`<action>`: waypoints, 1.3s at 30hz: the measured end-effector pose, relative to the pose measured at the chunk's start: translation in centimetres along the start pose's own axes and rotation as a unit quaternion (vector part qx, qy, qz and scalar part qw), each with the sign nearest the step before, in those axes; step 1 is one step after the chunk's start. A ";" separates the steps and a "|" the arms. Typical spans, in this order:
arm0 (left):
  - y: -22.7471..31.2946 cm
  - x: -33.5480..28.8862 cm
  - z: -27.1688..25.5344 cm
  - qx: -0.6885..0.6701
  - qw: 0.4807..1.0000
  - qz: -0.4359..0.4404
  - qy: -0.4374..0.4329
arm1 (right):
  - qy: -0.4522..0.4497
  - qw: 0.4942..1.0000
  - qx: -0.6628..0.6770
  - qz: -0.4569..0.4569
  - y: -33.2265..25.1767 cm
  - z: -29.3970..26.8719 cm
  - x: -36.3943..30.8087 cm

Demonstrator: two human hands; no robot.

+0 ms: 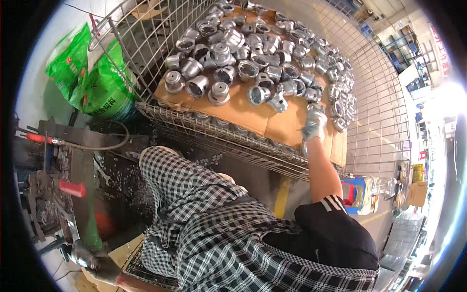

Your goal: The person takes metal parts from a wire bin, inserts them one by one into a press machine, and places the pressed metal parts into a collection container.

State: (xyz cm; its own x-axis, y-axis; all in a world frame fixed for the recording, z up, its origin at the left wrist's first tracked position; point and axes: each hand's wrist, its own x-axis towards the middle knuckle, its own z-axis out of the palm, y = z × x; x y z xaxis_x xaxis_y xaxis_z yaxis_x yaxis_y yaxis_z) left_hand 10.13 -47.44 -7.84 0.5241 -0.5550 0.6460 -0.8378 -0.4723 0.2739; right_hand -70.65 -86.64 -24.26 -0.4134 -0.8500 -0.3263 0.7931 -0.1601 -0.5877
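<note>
Overhead, wire cage (384, 97) full of silver metal fittings (258, 58), gloved right hand (314, 124) among them, fingers' grip unclear; left hand (104, 267) clutching a metal part (82, 255).

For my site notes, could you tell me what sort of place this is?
Probably a metalworking shop or factory floor: a wire cage holds many cast metal fittings on cardboard, a grimy machine stands at the left, and a yellow floor line is painted below.

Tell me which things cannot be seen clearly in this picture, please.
- Head view: the right hand wears a glove and is blurred; whether it grips a metal part is unclear.
- Head view: the left hand sits at the lower edge; the grey metal piece it holds is distorted, its shape unclear.
- Head view: parts under the cardboard sheet in the wire basket are mostly hidden.
</note>
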 end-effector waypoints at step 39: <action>2.7 -4.4 -7.5 -0.513 0.641 -0.569 0.050 | -0.789 0.431 -0.375 -0.227 50.3 57.6 -39.2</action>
State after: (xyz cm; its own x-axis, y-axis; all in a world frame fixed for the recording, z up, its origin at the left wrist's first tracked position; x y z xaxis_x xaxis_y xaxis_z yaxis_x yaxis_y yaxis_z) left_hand 4.47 -41.16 -4.64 0.9156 -0.1808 -0.3593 0.3914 0.1950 0.8993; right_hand 11.24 -90.31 1.64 0.8374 -0.1951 0.5106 0.1792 -0.7845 -0.5937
